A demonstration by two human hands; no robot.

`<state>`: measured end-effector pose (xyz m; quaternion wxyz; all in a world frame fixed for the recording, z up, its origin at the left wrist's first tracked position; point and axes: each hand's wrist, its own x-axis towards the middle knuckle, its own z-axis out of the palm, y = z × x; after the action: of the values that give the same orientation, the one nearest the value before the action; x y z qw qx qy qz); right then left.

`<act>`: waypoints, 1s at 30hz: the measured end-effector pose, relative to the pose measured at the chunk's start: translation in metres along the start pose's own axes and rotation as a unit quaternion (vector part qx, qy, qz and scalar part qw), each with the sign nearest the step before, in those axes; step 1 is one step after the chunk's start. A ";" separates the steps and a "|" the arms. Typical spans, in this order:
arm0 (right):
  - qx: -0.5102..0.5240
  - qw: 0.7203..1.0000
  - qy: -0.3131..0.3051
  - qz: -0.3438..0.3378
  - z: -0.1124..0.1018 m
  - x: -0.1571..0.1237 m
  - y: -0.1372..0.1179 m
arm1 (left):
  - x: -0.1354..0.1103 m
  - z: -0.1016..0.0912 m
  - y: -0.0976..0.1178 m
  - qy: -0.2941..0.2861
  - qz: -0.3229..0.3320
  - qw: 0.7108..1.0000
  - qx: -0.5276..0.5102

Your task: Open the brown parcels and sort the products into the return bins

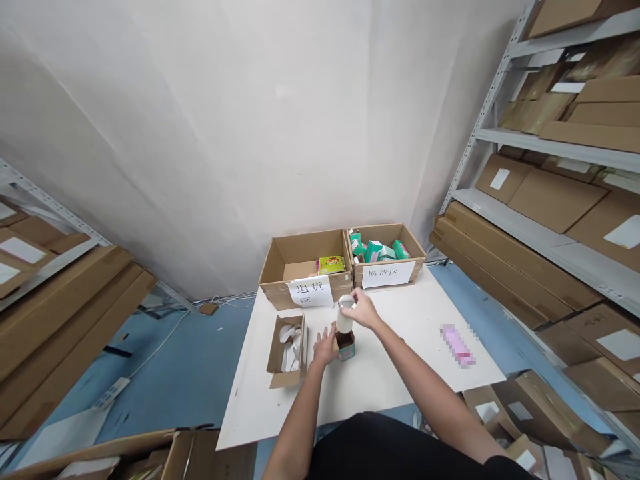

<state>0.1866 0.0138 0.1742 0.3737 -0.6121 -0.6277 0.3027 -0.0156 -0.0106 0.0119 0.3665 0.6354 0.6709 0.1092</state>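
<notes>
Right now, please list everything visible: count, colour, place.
Table: one, white, centre
Small box: one, green-brown, on table
Canister: one, white, at box opening
Open carton: one, brown, table's left
Wrapping: unclear, white, inside it
Large cartons: two, brown, table's back
Labels: two, white, their fronts
Packs: several, green, right large carton
Packets: unclear, lime, left large carton
Blurred item: one, pink, table's right
Racks: two, grey, both sides
Stored cartons: many, brown, both sides
Power strip: one, white, lower left
Clothing: one, black, bottom
Left hand: one, touching small box
Right hand: one, gripping canister
</notes>
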 end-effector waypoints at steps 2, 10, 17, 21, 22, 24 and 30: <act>0.040 0.998 0.028 -0.036 -0.027 0.007 -0.021 | -0.011 -0.031 0.023 0.071 0.037 0.994 -0.073; 0.163 0.986 0.024 -0.010 -0.042 0.001 -0.036 | -0.046 -0.105 0.149 0.143 0.266 0.909 -0.289; 0.318 0.930 -0.182 -0.019 -0.032 -0.026 -0.006 | -0.042 -0.124 0.163 0.032 0.240 0.862 -0.445; 0.298 0.953 -0.061 0.011 -0.019 -0.038 0.000 | -0.037 -0.129 0.175 0.026 0.239 0.870 -0.430; 0.303 0.951 -0.059 0.011 -0.018 -0.039 0.001 | -0.035 -0.130 0.179 0.028 0.233 0.873 -0.428; 0.339 0.935 -0.103 0.004 -0.019 -0.040 0.004 | -0.032 -0.130 0.185 0.021 0.231 0.869 -0.436; 0.333 0.941 -0.064 0.017 -0.019 -0.045 0.010 | -0.026 -0.131 0.191 0.036 0.258 0.876 -0.407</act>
<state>0.2067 -0.0317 0.1714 0.5104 -0.4427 -0.5028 0.5392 0.0473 0.0388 0.2305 0.5270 0.5765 0.3925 0.4856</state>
